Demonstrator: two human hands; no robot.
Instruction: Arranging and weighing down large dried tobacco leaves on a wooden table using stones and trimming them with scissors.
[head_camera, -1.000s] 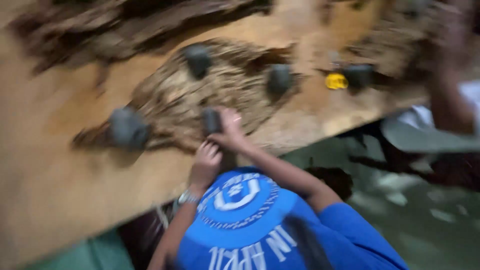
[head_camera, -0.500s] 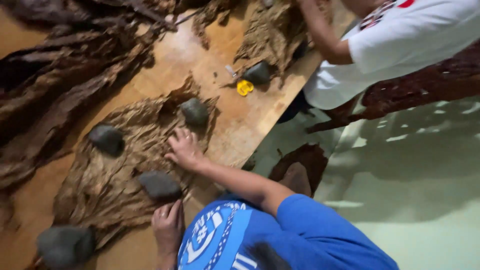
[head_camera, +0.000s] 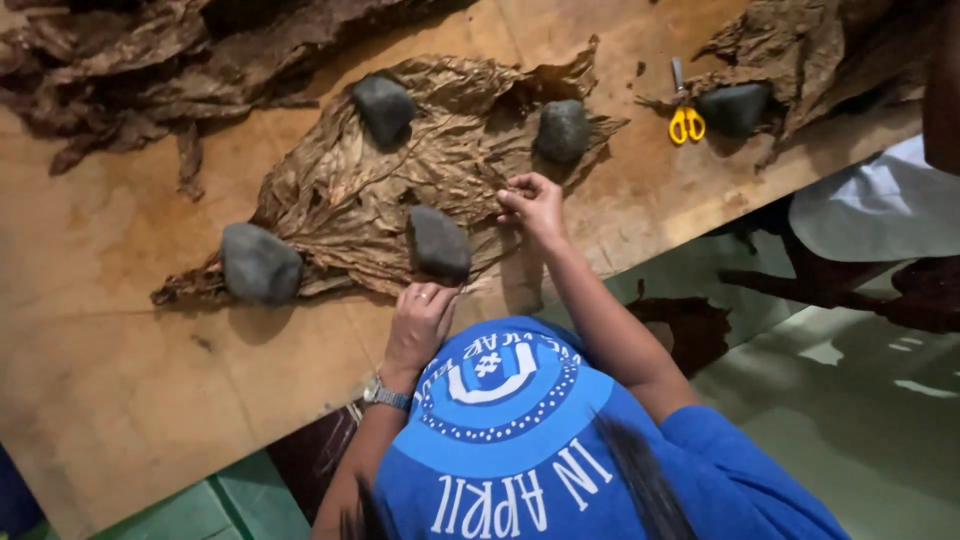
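A large dried brown leaf (head_camera: 400, 170) lies spread on the wooden table (head_camera: 110, 380), weighted by several grey stones. My left hand (head_camera: 420, 322), with a ring and a wristwatch, has its fingers curled on the leaf's near edge just below one stone (head_camera: 440, 243). My right hand (head_camera: 535, 205) pinches the leaf's right edge, below another stone (head_camera: 563, 130). Further stones sit at the leaf's far side (head_camera: 383, 108) and its left tip (head_camera: 260, 263). My blue shirt (head_camera: 520, 450) fills the bottom of the view.
Yellow-handled scissors (head_camera: 686, 120) lie beside a stone (head_camera: 735, 108) on a second leaf pile at the upper right. Another person in a white shirt (head_camera: 880, 205) stands at the right. Dark crumpled leaves (head_camera: 150, 60) heap along the far left. The table edge runs diagonally above a green floor (head_camera: 850, 440).
The view has swung and steadied over the leaf. My right hand went from lying flat on the leaf to pinching its right edge; my left hand stays by the near stone.
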